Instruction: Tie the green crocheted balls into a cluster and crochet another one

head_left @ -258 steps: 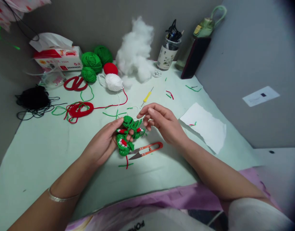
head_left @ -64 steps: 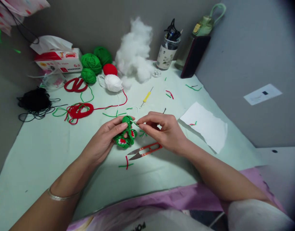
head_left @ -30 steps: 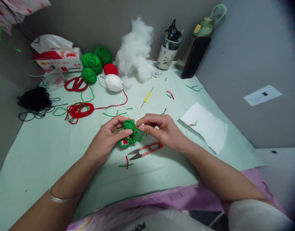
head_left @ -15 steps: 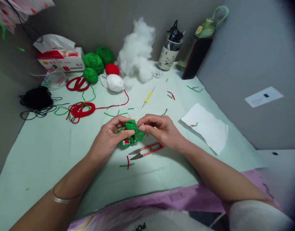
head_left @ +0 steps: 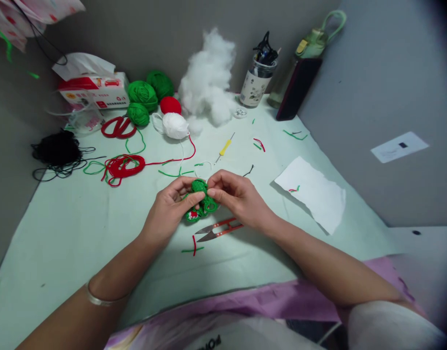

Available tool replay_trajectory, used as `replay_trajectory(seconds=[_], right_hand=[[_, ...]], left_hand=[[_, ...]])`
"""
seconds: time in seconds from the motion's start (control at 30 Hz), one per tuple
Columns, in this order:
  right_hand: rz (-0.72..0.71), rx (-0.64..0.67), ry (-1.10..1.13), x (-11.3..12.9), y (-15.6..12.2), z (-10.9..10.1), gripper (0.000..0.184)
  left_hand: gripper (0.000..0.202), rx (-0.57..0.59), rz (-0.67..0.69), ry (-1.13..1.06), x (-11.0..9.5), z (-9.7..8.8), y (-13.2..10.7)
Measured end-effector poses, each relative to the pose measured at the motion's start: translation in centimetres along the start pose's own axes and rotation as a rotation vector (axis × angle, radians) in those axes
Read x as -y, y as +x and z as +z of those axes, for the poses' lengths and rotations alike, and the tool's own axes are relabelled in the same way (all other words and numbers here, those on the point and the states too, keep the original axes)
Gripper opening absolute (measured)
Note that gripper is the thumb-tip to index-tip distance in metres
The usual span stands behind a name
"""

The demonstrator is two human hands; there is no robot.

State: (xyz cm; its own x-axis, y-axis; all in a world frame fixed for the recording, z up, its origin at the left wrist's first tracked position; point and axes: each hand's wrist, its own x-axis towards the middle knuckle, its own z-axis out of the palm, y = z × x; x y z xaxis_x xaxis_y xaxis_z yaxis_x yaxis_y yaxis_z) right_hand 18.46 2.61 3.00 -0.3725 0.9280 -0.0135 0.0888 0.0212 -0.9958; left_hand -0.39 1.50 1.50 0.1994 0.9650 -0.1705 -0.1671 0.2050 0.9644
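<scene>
Green crochet [head_left: 199, 186]: clasping with left hand [head_left: 167, 206], pinching at its edge with right hand [head_left: 240, 197]. Apparently doing fine work, next needing steadiness.

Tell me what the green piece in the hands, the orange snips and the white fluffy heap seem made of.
Green piece: matte yarn, likely crocheted, by its bumpy stitches.
Orange snips: dull grey, tapering blades suggest steel; the orange handle's material is unclear.
White fluffy heap: loose, matte fibre with wispy edges; cotton or polyester, I can't tell which.
</scene>
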Motion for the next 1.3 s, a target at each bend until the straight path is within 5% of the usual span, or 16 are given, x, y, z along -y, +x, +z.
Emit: replay_trajectory(seconds=[0.53, 0.8, 0.97, 1.17, 1.3], right_hand=[[0.371, 0.176, 0.448, 0.6, 0.8, -2.0, 0.024], [0.057, 0.054, -0.012, 1.5, 0.6, -2.9, 0.017], [0.158, 0.096, 0.143, 0.9, 1.0, -2.7, 0.018], [0.155, -0.120, 0.308, 0.9, 1.4, -2.5, 0.010], [0.148, 0.022, 0.345, 0.8, 1.3, -2.4, 0.015]], left_hand=[[0.027, -0.008, 0.039, 0.253, -0.2, 0.1, -0.1], [0.030, 0.168, -0.056, 0.238, 0.0, -0.2, -0.1], [0.029, 0.279, -0.060, 0.252, 0.0, -0.4, -0.2], [0.030, 0.329, -0.124, 0.221, -0.2, -0.4, -0.2], [0.027, 0.354, -0.133, 0.164, -0.1, -0.4, -0.2]])
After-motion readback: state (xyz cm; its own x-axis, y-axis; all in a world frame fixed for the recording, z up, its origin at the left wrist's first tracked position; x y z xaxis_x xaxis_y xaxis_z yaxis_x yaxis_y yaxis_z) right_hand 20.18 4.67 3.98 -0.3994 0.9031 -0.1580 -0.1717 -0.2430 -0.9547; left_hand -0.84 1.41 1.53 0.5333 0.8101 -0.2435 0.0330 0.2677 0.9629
